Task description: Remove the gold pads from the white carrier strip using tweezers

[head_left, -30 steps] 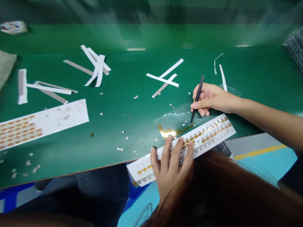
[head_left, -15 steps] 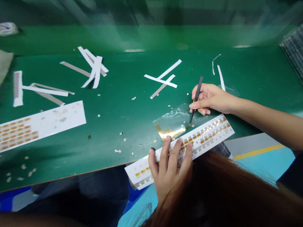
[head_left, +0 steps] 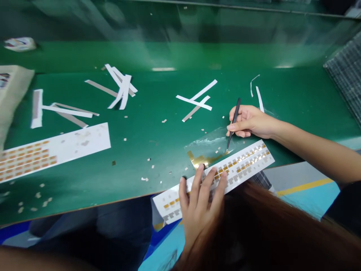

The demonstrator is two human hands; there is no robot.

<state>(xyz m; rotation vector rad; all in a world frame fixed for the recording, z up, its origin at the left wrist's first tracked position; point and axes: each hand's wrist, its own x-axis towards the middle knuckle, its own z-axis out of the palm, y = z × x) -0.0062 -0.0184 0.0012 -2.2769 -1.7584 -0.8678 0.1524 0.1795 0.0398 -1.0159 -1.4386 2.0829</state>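
Note:
My right hand (head_left: pixel 249 122) is closed on black tweezers (head_left: pixel 232 126), whose tip touches the gold flex piece (head_left: pixel 203 160) lying in a clear plastic film (head_left: pixel 207 143) on the green table (head_left: pixel 158 150). My left hand (head_left: pixel 201 201) lies flat with fingers spread on a white sheet of small gold and grey stickers (head_left: pixel 242 165), which sticks out over the table's front edge. My hair (head_left: pixel 267 229) hides the wrist and the lower right of the view.
A second white sticker sheet (head_left: pixel 53 150) lies at the left. White and grey backing strips (head_left: pixel 121 86) and more strips (head_left: pixel 196 99) are scattered further back. Tiny paper bits dot the table. A dark grid tray (head_left: pixel 345 75) sits at the far right.
The view has shifted slightly. Both hands stay in place; the tweezers' tip remains at the gold piece.

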